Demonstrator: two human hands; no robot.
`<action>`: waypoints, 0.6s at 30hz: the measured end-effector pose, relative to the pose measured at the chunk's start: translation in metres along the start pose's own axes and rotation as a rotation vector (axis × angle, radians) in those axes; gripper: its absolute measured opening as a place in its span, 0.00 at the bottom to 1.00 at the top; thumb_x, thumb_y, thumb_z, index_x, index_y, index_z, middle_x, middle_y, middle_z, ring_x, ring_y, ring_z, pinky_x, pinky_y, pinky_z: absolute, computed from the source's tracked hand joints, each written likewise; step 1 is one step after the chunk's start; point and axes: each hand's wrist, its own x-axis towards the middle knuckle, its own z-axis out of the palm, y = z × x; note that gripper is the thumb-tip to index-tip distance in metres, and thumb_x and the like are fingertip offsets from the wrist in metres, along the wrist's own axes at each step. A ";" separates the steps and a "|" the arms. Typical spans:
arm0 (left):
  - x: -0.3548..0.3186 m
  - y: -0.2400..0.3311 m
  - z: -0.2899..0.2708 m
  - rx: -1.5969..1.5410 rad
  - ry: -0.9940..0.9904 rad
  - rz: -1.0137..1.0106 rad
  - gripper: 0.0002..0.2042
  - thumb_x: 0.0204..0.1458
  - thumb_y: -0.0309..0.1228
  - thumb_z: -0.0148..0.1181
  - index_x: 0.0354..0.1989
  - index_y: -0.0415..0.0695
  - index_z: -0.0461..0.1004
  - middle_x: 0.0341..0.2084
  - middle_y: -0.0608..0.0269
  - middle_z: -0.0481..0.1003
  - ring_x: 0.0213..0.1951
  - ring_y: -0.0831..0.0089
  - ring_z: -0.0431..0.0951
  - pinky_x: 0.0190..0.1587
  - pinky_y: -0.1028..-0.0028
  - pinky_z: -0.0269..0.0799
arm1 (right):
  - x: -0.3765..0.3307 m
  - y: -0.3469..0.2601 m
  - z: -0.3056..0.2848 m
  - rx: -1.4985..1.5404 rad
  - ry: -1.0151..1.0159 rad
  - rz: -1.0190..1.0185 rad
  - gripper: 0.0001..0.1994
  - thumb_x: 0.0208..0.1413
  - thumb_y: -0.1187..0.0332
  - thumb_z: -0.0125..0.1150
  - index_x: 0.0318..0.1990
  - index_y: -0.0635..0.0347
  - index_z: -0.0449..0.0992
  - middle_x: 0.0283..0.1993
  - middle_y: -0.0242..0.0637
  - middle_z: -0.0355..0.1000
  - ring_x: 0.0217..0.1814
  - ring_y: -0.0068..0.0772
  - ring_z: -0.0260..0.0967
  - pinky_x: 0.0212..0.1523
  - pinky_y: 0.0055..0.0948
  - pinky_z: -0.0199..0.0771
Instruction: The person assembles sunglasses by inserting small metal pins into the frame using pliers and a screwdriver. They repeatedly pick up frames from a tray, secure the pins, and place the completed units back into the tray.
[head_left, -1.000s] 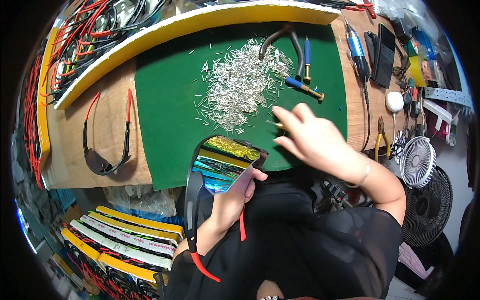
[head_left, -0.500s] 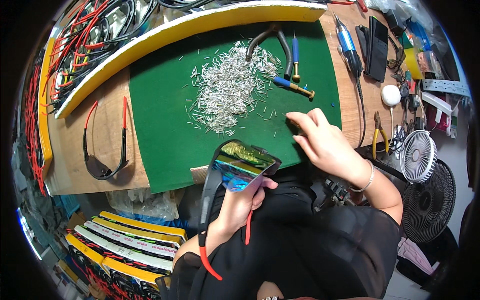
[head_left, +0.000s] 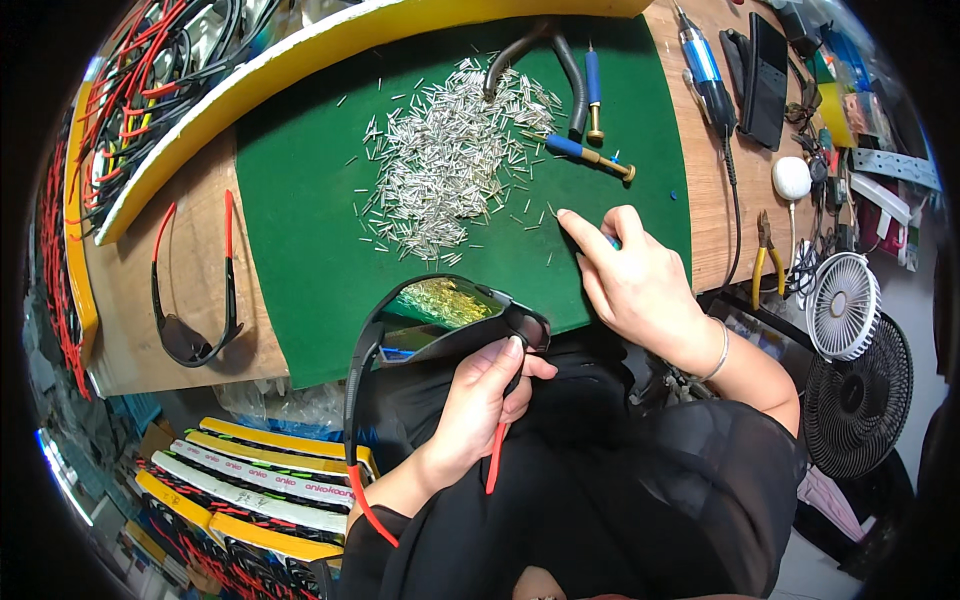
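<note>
My left hand is closed around one temple of a pair of sunglasses near its hinge. The glasses have a mirrored lens and black temples with red tips; the other temple hangs beside my left forearm. Over the right part of the green mat, my right hand is closed, with a bit of blue showing between its fingers. This looks like a small screwdriver, mostly hidden, with a thin tip at the index fingertip. To the left of that fingertip spreads a pile of small silver metal pins, a few lying loose close to it.
Black-handled pliers and two blue-and-brass screwdrivers lie at the mat's far right. Another pair of sunglasses rests at left. A yellow foam-edged tray holds more frames. Yellow pliers and a white fan are at right.
My left hand has turned the sunglasses, so the lens lies flatter and further left, and the thumb now presses near the hinge. My right fingertips have moved slightly left toward the loose pins.
</note>
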 end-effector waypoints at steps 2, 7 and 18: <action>-0.001 0.001 0.000 -0.002 0.014 0.022 0.14 0.58 0.36 0.43 0.43 0.37 0.64 0.25 0.66 0.73 0.13 0.89 0.54 0.13 0.89 0.48 | 0.000 0.000 0.001 -0.010 0.010 0.010 0.19 0.46 0.72 0.55 0.48 0.54 0.67 0.31 0.41 0.59 0.25 0.35 0.67 0.20 0.29 0.70; -0.003 0.005 -0.001 0.036 0.065 0.122 0.14 0.59 0.35 0.40 0.42 0.36 0.64 0.27 0.62 0.73 0.12 0.88 0.54 0.13 0.88 0.50 | -0.002 -0.007 0.003 -0.007 -0.032 0.089 0.22 0.46 0.73 0.55 0.53 0.53 0.65 0.33 0.41 0.59 0.27 0.37 0.66 0.24 0.32 0.69; 0.003 0.009 0.000 -0.026 0.082 0.158 0.15 0.59 0.40 0.41 0.37 0.38 0.65 0.30 0.56 0.74 0.12 0.87 0.57 0.13 0.87 0.50 | -0.029 -0.016 -0.043 0.151 -0.164 -0.043 0.25 0.45 0.75 0.55 0.54 0.43 0.66 0.30 0.41 0.57 0.24 0.37 0.63 0.23 0.29 0.68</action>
